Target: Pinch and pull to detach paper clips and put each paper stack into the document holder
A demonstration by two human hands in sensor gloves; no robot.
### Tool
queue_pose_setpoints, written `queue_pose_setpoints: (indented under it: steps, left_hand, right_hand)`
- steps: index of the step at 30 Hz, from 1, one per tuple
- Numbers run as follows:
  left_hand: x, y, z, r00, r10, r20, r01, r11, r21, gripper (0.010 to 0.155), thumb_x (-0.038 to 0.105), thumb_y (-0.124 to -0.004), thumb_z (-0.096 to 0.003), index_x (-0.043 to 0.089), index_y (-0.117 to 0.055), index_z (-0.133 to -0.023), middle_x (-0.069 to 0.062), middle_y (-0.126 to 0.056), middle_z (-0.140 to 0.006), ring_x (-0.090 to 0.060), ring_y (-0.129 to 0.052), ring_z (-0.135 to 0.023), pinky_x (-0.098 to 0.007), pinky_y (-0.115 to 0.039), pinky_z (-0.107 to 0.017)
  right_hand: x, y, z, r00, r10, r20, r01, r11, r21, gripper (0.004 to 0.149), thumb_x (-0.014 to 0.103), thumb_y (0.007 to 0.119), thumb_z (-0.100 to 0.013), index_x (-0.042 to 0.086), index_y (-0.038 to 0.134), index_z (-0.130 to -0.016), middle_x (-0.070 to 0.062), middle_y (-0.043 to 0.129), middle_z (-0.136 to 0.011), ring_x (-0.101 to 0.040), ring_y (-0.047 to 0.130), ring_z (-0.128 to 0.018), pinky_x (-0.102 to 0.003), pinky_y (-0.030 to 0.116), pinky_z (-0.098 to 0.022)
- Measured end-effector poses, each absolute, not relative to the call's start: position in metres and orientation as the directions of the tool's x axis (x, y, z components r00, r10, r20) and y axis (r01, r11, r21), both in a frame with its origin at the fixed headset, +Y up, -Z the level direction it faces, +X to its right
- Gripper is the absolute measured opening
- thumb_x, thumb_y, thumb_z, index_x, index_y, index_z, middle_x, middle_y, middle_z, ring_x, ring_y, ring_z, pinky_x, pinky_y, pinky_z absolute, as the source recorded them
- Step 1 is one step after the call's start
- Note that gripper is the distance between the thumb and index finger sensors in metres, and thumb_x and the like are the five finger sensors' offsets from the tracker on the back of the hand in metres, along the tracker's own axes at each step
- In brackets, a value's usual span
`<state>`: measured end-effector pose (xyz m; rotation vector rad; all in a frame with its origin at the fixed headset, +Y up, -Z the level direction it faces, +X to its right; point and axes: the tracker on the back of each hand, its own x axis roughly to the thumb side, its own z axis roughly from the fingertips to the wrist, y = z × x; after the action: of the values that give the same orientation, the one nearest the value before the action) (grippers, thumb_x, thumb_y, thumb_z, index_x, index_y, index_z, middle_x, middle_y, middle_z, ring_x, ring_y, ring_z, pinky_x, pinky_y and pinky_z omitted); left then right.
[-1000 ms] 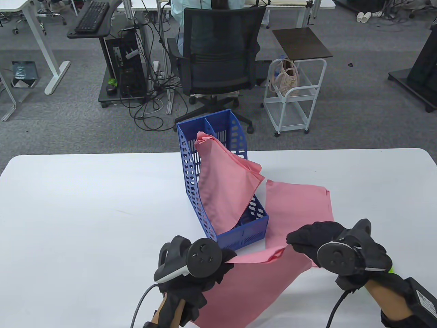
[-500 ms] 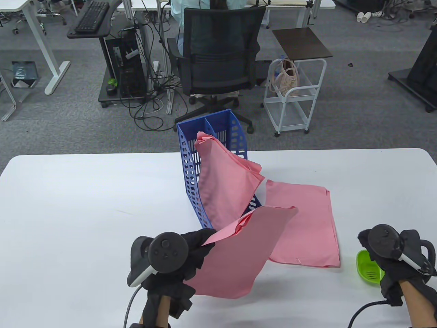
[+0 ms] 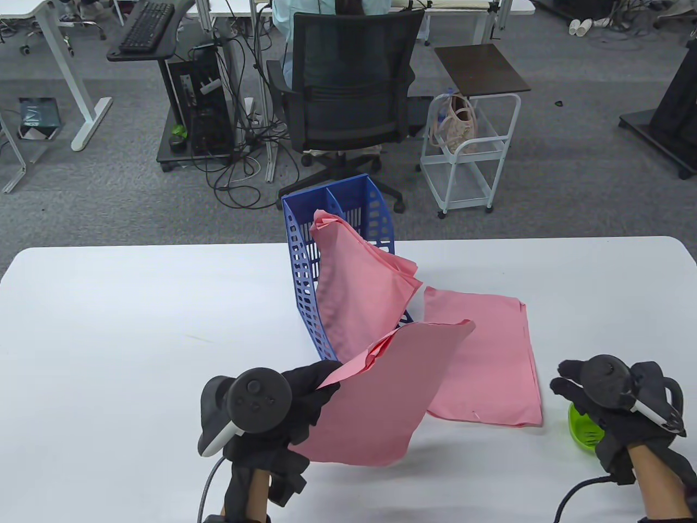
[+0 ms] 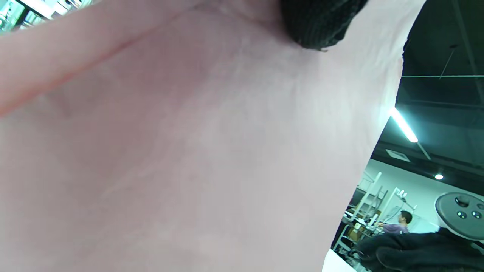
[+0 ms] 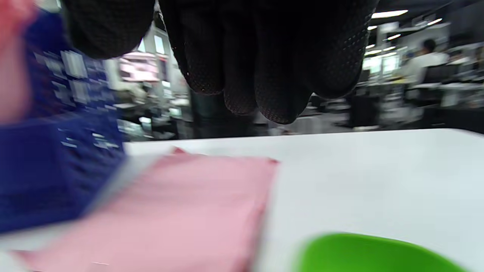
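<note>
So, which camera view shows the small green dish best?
The right wrist view shows the green dish closest and unobstructed, though blurred and cut off by the bottom edge. In the table view the right hand hovers over the dish and hides part of it. The left wrist view does not show it; pink paper fills that picture.

The holder (image 3: 305, 261) stands at the table's (image 3: 109, 327) centre, one stack (image 3: 359, 294) leaning in it. A second stack (image 3: 484, 359) lies flat at the holder's 4 o'clock. A third (image 3: 375, 403), off the table, hangs at the holder's 6 o'clock. A dish (image 3: 582, 430) sits at the flat stack's 4 o'clock.
</note>
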<state>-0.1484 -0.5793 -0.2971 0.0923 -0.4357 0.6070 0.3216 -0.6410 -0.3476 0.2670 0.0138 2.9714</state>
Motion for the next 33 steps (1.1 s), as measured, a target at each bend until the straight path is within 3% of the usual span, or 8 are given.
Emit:
queue_pose_setpoints:
  steps: [2,7,11,15,20,25,29,33]
  left_hand:
    - [-0.149,-0.581,-0.298,0.682,0.572,0.456,-0.613,0.787,-0.071,0.042,0.035,-0.067,-0.0570,0.022,-0.082,-0.095,-0.006,-0.098,-0.082,-0.025,-0.105,-0.066,-0.042,-0.086,-0.054]
    - [-0.149,-0.582,-0.299,0.580,0.644,0.500,-0.686,0.716,-0.127,0.042,0.035,-0.067,-0.0572,0.023,-0.081,-0.095,-0.005,-0.098,-0.082,-0.025,-0.104,-0.067,-0.042,-0.085,-0.055]
    - [-0.149,-0.584,-0.302,0.518,0.683,0.515,-0.709,0.680,-0.189,0.043,0.036,-0.066,-0.0574,0.024,-0.080,-0.096,-0.005,-0.097,-0.084,-0.025,-0.104,-0.069,-0.042,-0.085,-0.056]
    - [-0.147,-0.589,-0.306,0.408,0.753,0.516,-0.741,0.603,-0.295,0.043,0.036,-0.067,-0.0576,0.024,-0.080,-0.096,-0.004,-0.097,-0.085,-0.025,-0.103,-0.070,-0.043,-0.085,-0.057]
    - [-0.139,-0.597,-0.312,0.319,0.815,0.484,-0.710,0.544,-0.447,0.050,0.043,-0.070,-0.0563,0.022,-0.076,-0.102,-0.007,-0.094,-0.091,-0.029,-0.101,-0.076,-0.045,-0.082,-0.060]
    - [-0.136,-0.597,-0.312,0.368,0.790,0.491,-0.689,0.586,-0.427,0.047,0.041,-0.068,-0.0580,0.024,-0.078,-0.100,-0.007,-0.095,-0.091,-0.029,-0.101,-0.077,-0.046,-0.082,-0.062]
    - [-0.130,-0.596,-0.308,0.491,0.711,0.504,-0.640,0.686,-0.346,0.056,0.050,-0.068,-0.0542,0.022,-0.081,-0.101,-0.011,-0.098,-0.090,-0.033,-0.103,-0.075,-0.049,-0.083,-0.059]
    - [-0.129,-0.594,-0.305,0.649,0.588,0.482,-0.564,0.797,-0.213,0.068,0.057,-0.055,-0.0576,0.014,-0.070,-0.109,-0.017,-0.087,-0.100,-0.038,-0.094,-0.084,-0.051,-0.076,-0.066]
  right_hand:
    - [0.295,-0.634,-0.347,-0.907,0.275,0.319,-0.264,-0.961,0.076,0.072,0.061,0.061,-0.049,0.018,0.062,-0.108,-0.016,0.077,-0.105,-0.035,0.089,-0.083,-0.042,0.076,-0.063]
    - [0.248,-0.633,-0.345,-0.676,0.512,0.530,-0.435,-0.858,0.273,0.096,0.068,0.061,-0.043,0.010,0.042,-0.117,-0.024,0.059,-0.116,-0.040,0.083,-0.091,-0.045,0.074,-0.067]
    - [0.223,-0.636,-0.348,-0.449,0.665,0.597,-0.535,-0.735,0.416,0.095,0.067,0.064,-0.044,0.010,0.042,-0.117,-0.023,0.060,-0.115,-0.037,0.086,-0.089,-0.043,0.076,-0.065]
    - [0.204,-0.633,-0.348,-0.271,0.734,0.622,-0.578,-0.641,0.505,0.083,0.061,0.068,-0.048,0.017,0.046,-0.115,-0.018,0.068,-0.112,-0.031,0.092,-0.083,-0.038,0.079,-0.061]
    - [0.190,-0.625,-0.340,-0.191,0.724,0.662,-0.611,-0.616,0.498,0.058,0.049,0.065,-0.055,0.026,0.058,-0.108,-0.011,0.079,-0.104,-0.025,0.097,-0.075,-0.033,0.082,-0.056]
    - [0.194,-0.617,-0.333,-0.247,0.695,0.675,-0.602,-0.656,0.455,0.048,0.040,0.063,-0.059,0.025,0.063,-0.104,-0.009,0.085,-0.097,-0.023,0.100,-0.070,-0.031,0.084,-0.051]
    - [0.207,-0.606,-0.329,-0.292,0.671,0.681,-0.609,-0.680,0.408,0.046,0.037,0.063,-0.059,0.023,0.066,-0.103,-0.009,0.088,-0.093,-0.021,0.101,-0.065,-0.029,0.085,-0.048]
    - [0.232,-0.592,-0.323,-0.404,0.623,0.670,-0.598,-0.734,0.322,0.046,0.037,0.064,-0.059,0.023,0.067,-0.103,-0.008,0.090,-0.092,-0.020,0.102,-0.064,-0.028,0.086,-0.047]
